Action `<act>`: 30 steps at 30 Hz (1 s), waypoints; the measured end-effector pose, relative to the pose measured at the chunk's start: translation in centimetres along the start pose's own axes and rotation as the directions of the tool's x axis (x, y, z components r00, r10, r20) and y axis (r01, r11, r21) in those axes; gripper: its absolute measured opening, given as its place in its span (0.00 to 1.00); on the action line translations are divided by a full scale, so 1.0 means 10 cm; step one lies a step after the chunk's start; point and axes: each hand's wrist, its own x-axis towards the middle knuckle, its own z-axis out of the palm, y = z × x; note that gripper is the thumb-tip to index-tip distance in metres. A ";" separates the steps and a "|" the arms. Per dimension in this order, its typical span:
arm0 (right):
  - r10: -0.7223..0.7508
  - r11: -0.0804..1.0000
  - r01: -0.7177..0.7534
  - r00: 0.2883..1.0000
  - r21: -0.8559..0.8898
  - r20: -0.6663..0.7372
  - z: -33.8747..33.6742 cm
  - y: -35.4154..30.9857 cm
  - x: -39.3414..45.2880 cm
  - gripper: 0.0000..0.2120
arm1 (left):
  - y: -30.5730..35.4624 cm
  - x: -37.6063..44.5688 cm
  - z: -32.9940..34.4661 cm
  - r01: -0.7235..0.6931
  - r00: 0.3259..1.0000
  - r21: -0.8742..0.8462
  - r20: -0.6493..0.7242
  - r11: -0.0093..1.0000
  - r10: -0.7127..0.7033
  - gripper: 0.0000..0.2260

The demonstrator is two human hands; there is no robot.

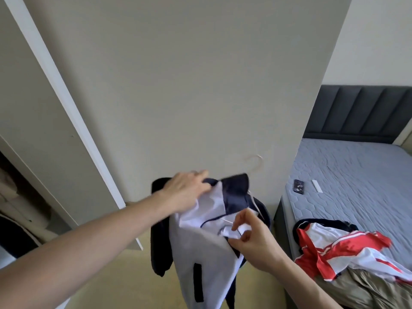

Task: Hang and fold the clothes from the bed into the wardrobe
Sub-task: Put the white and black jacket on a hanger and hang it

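Observation:
A white and navy zip jacket [200,253] hangs in the air in front of me on a pale hanger [256,162], whose hook sticks up above the collar. My left hand [185,188] grips the jacket's left shoulder near the collar. My right hand [247,237] pinches a fold of the white front by the zip. On the bed [347,175] at the right lie a red and white jersey [347,248] and a beige garment [365,288] beneath it.
An open wardrobe door [189,85] stands straight ahead, another door [51,97] to the left, with dark clothes [13,226] inside the wardrobe at far left. A dark phone-like object [298,186] and a white remote [317,186] lie on the mattress. Dark padded headboard [361,112] behind.

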 end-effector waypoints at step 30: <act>-0.279 0.904 0.258 0.960 0.342 0.013 -0.16 -0.12 -0.09 0.17 | 1.02 -0.18 0.05 0.459 0.884 -0.880 0.440 -0.120 0.158 0.17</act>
